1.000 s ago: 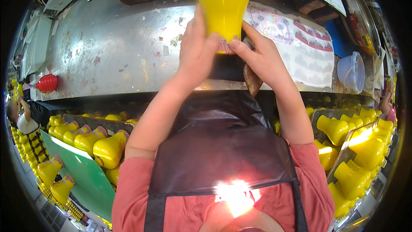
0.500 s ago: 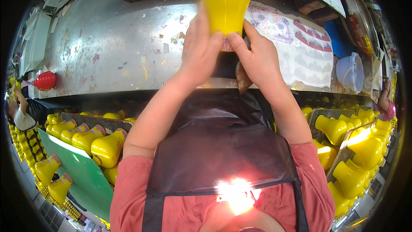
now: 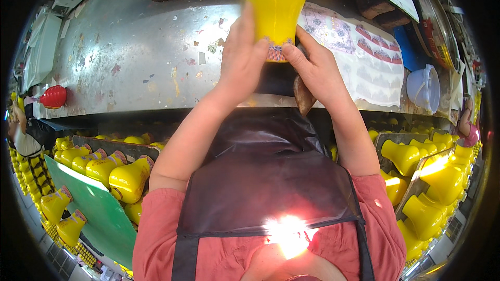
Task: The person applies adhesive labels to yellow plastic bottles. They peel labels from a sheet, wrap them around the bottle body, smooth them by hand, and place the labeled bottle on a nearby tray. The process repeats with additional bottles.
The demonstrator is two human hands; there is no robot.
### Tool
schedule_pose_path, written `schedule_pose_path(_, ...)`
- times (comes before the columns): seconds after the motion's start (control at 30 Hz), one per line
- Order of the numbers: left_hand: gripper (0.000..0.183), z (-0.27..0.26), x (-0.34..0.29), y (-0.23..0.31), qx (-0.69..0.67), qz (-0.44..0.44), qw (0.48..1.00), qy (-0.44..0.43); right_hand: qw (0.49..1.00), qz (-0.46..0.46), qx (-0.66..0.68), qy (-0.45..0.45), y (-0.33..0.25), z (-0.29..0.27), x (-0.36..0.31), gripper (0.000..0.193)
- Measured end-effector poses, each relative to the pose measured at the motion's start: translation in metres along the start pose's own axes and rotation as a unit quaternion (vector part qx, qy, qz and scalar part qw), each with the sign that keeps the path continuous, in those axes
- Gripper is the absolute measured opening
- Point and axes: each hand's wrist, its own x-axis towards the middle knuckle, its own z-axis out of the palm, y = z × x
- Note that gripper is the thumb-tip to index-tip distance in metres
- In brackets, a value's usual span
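Yellow glossy vase (image 3: 276, 5), patterned band at rim

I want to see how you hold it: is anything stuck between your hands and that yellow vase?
Nothing visible is. The left hand and the right hand both press straight on the yellow vase, near the patterned band at its lower end.

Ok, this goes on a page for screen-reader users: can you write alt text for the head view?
Both hands, left hand and right hand, grip a glossy yellow vase over a scuffed metal worktable. Trays of similar yellow vases sit below on either side, and a patterned decal sheet lies on the table.
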Motion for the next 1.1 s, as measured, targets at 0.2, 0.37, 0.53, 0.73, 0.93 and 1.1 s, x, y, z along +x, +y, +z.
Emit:
schedule_pose_path(0.2,0.074,0.000,0.001,0.000,0.001,0.007,1.000,0.005,1.000,0.010,-0.023,-0.006,-0.005,-0.002,0.001,0.062)
schedule_pose_path(0.37,0.073,0.001,0.001,0.000,-0.001,0.005,1.000,0.008,0.999,0.014,-0.027,-0.012,-0.006,-0.003,0.001,0.064)
schedule_pose_path(0.53,0.073,0.001,0.001,0.000,0.007,0.012,1.000,0.012,0.999,0.008,-0.041,-0.009,-0.006,-0.002,0.001,0.065)
schedule_pose_path(0.73,0.073,0.002,0.001,0.000,0.003,0.013,1.000,0.013,0.999,0.014,-0.041,-0.015,-0.006,-0.003,0.001,0.065)
schedule_pose_path(0.93,0.073,0.001,0.000,0.001,0.000,0.005,1.000,0.012,1.000,0.000,-0.011,-0.014,-0.002,-0.003,0.001,0.061)
schedule_pose_path(1.1,0.076,-0.009,-0.004,0.005,-0.102,-0.086,0.991,-0.013,0.989,0.067,0.121,-0.045,0.003,-0.011,0.001,0.053)
